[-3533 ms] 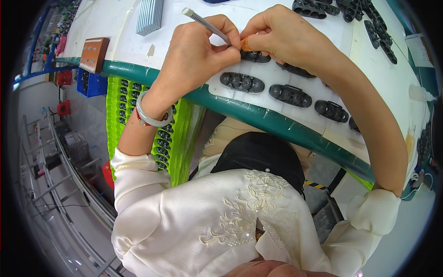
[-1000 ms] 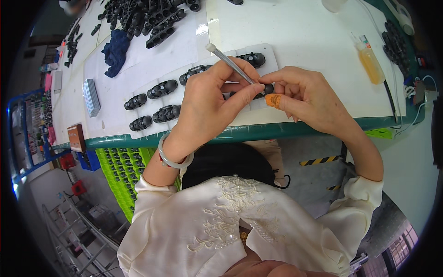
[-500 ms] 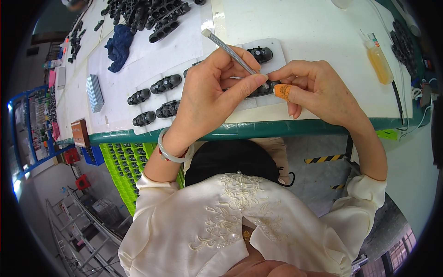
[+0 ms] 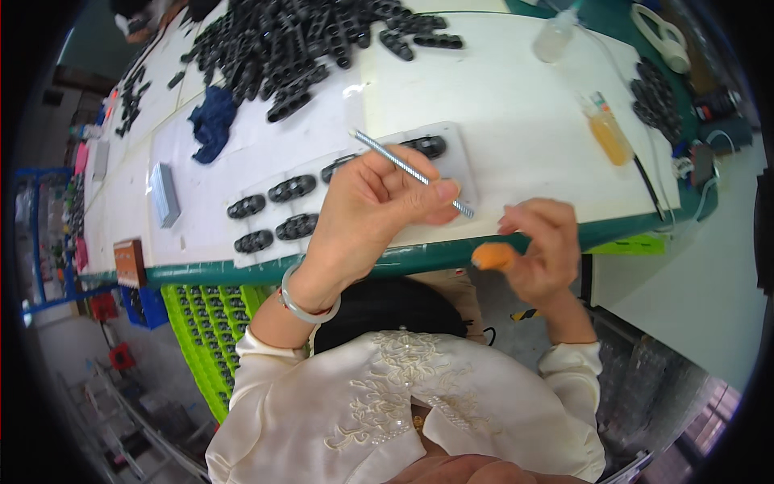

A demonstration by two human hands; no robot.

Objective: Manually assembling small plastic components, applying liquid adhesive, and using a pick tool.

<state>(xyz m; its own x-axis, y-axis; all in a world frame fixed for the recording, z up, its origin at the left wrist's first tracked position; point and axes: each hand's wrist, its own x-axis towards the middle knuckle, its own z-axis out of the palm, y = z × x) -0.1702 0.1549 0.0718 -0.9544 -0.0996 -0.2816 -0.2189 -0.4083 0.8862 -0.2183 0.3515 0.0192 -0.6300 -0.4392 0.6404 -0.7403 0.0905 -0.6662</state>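
Between its thumb and fingers, my left hand [image 4: 359, 214] grips a slim silver ribbed stick [image 4: 411, 171], which slants down to the right. Under and around that hand lies a white plate [image 4: 461, 171] bearing two rows of black oval parts [image 4: 292, 188]; the hand hides some of them. My right hand [image 4: 538, 256], slightly blurred, hovers at the table's near edge. An orange wrap [image 4: 493, 256] covers its thumb. Its fingers are bent and apart from the thumb, with nothing visible between them.
A large heap of black parts [image 4: 282, 48] fills the far left of the table. Nearby are a dark blue cloth [image 4: 213, 123] and a silver bundle of strips [image 4: 164, 196]. On the right stand a yellow-filled bottle [image 4: 610, 139] and a clear squeeze bottle [image 4: 554, 39]. A green tray [image 4: 193, 331] sits below the edge.
My right hand has left the black part on the plate and drawn back toward me, over the table edge. The silver stick has come away from that part, still in my left hand.
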